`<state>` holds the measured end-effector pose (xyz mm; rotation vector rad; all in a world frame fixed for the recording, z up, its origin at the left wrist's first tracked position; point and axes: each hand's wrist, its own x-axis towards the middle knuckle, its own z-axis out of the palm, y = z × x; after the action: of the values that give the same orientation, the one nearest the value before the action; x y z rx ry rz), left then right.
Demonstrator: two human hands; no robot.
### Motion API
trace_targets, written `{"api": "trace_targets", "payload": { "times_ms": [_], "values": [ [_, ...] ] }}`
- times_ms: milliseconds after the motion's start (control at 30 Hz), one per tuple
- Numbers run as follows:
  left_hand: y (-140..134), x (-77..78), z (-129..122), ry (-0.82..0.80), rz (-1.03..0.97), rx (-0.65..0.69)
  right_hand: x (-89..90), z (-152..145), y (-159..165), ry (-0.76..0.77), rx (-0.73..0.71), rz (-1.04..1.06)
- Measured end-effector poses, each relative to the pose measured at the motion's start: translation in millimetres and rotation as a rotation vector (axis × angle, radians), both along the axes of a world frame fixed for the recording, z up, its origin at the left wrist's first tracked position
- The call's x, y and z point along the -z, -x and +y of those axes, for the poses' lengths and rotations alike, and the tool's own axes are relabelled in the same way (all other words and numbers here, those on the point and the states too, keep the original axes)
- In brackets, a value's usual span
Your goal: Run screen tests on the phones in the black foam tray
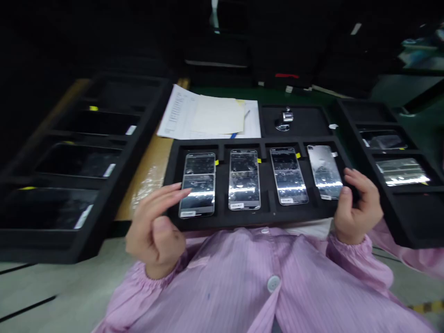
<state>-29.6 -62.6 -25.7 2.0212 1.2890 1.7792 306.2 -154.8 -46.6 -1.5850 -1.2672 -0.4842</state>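
A black foam tray [222, 225] lies in front of me with several phone-sized glass panels in its slots. Each panel carries a small white label near its lower edge. My left hand [156, 226] is open, its fingers stretched over the lower left of the leftmost panel [198, 185]; contact cannot be made out. The middle slots hold a second panel [244, 180] and a third panel [288, 175]. At the tray's right end my right hand [359, 208] is open, thumb and fingers apart, beside the lower right corner of the rightmost panel [325, 171].
Left stands another black tray [100, 217] with dark panels, and right a third tray [398, 208] with panels. Behind my tray lie paper sheets [218, 115] with a pen [234, 135], and a shiny metal object [285, 119] in a compartment. Wood-coloured surface [149, 162] shows at left.
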Motion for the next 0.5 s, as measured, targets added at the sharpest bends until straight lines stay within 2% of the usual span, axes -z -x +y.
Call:
{"api": "trace_targets", "payload": {
  "times_ms": [67, 100, 167, 233, 367, 500],
  "values": [
    [8, -4.1, 5, -0.125, -0.210, -0.178, -4.6, 5, 3, -0.038, 0.017, -0.007],
    [12, -5.4, 9, -0.134, -0.285, -0.222, -5.9, 8, 3, -0.058, 0.026, -0.014],
    [21, -5.3, 16, -0.022, -0.328, -0.244, -6.2, 13, 3, -0.080, 0.025, -0.042],
    [28, -1.8, 22, 0.115, -0.291, -0.203, -4.1, 16, 3, -0.043, 0.011, -0.066],
    [36, 6.5, 28, 0.377, -0.192, -0.124, 2.7, 18, 3, 0.150, 0.019, -0.029],
    [36, 6.7, 32, 0.520, 0.028, -0.148, 6.7, 16, 1, 0.237, 0.029, 0.062]
  ]
}}
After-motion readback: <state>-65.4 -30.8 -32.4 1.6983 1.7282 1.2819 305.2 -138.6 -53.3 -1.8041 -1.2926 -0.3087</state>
